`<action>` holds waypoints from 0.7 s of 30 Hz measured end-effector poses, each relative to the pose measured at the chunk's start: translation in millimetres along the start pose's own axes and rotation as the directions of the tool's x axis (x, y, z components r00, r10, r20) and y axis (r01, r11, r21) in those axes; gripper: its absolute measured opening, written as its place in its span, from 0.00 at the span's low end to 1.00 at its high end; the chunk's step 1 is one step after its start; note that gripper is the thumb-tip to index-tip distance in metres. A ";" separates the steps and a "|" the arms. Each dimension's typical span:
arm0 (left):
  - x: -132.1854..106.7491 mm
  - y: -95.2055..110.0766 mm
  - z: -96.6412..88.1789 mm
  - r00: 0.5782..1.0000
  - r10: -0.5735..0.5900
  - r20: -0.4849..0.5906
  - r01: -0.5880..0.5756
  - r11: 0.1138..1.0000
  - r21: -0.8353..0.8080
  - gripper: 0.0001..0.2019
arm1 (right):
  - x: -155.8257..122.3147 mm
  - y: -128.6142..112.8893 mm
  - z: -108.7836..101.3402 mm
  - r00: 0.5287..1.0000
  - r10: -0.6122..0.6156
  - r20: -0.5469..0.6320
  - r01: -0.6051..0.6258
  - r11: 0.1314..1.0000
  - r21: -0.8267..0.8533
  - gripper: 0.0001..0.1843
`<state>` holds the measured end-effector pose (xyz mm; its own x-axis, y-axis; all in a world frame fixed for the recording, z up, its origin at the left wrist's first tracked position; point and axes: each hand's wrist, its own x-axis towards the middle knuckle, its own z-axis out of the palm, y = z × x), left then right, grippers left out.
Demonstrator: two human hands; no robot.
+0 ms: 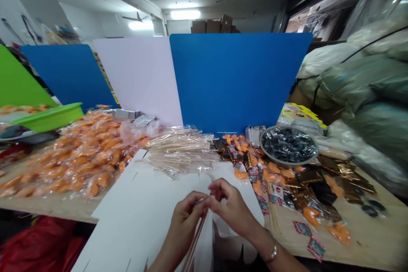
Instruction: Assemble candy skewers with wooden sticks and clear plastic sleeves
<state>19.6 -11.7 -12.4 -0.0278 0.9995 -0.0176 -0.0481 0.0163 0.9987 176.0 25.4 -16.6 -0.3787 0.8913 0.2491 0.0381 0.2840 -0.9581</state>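
Observation:
My left hand (187, 214) is closed round the upper end of a few thin reddish-brown sticks (196, 238), which hang down below it toward the bottom edge. Close beside it, my right hand (231, 208) has thumb and forefinger pinched at the top of the same sticks, where something clear glints. What exactly sits between those fingertips is too small to make out. Both hands are above white card sheets (127, 204). Just beyond them lies a pile of pale wooden sticks in clear plastic sleeves (181, 148).
Bagged orange pieces (83, 153) are heaped on the left, near a green basin (51, 119). At right are a grey bowl of black wrapped pieces (288, 146), gold packets (347, 170), loose orange pieces (274, 172) and small printed cards (315, 248). Blue panels (236, 80) stand behind.

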 end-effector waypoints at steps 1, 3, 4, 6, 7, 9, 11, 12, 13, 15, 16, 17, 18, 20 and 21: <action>0.7 -1.2 0.2 0.999 0.011 -0.040 -0.012 1.000 -0.023 0.11 | 1.3 2.2 1.8 0.995 0.090 0.035 -0.093 0.991 0.096 0.14; 1.5 -2.2 -0.3 0.998 -0.046 -0.051 0.037 0.987 -0.154 0.12 | 2.6 6.0 3.2 0.977 0.146 0.158 -0.183 0.950 0.254 0.16; 1.8 -2.1 -0.7 0.994 -0.105 0.005 0.103 0.965 -0.239 0.11 | 2.5 7.6 3.3 0.969 0.133 0.209 -0.196 0.928 0.317 0.16; 2.3 -1.6 -0.4 0.961 -0.205 0.187 0.262 0.893 -0.366 0.12 | 1.3 10.4 3.6 0.962 0.090 0.258 -0.191 0.896 0.400 0.16; 2.5 -1.5 0.4 0.938 -0.236 0.253 0.323 0.859 -0.397 0.12 | 0.7 12.1 4.5 0.961 0.068 0.267 -0.182 0.884 0.431 0.16; 2.7 -2.3 3.0 0.928 -0.264 0.261 0.356 0.834 -0.421 0.12 | -0.1 16.7 8.3 0.971 0.055 0.231 -0.166 0.852 0.497 0.17; 2.1 -4.0 5.3 0.952 -0.251 0.177 0.301 0.872 -0.385 0.12 | -0.5 22.5 13.4 0.985 0.087 0.151 -0.159 0.810 0.565 0.19; 1.3 -4.9 5.7 0.961 -0.234 0.151 0.273 0.898 -0.346 0.12 | -0.8 25.3 15.6 0.987 0.103 0.125 -0.157 0.796 0.584 0.20; 0.4 -5.7 5.5 0.964 -0.215 0.153 0.254 0.918 -0.306 0.12 | -1.6 28.0 17.3 0.987 0.109 0.118 -0.158 0.793 0.589 0.21; -1.6 -7.2 2.9 0.956 -0.198 0.218 0.247 0.942 -0.228 0.13 | -4.7 32.3 18.6 0.986 0.088 0.141 -0.150 0.832 0.535 0.19; -2.3 -8.2 0.6 0.942 -0.202 0.268 0.256 0.949 -0.182 0.14 | -7.4 34.0 18.4 0.988 0.066 0.139 -0.125 0.872 0.474 0.17; -2.4 -9.8 -2.3 0.925 -0.209 0.317 0.259 0.958 -0.126 0.15 | -10.9 35.8 17.9 0.992 0.049 0.119 -0.093 0.911 0.402 0.15; -1.8 -12.1 -5.9 0.906 -0.218 0.363 0.253 0.966 -0.052 0.14 | -15.2 37.8 17.3 0.995 0.040 0.095 -0.069 0.942 0.328 0.14; 3.6 -19.2 -15.9 0.875 -0.239 0.420 0.183 0.968 0.171 0.12 | -25.5 44.3 15.2 0.996 0.064 0.058 -0.075 0.974 0.213 0.11; 9.7 -23.3 -22.6 0.876 -0.233 0.423 0.104 0.947 0.305 0.11 | -31.2 49.3 13.0 0.994 0.096 0.055 -0.105 0.979 0.173 0.10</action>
<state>-2.1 -3.0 -37.0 0.4092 0.8836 -0.2277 0.2559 0.1284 0.9581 177.7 7.0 -73.4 -0.4236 0.8938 0.1474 -0.0828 0.1238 -0.9888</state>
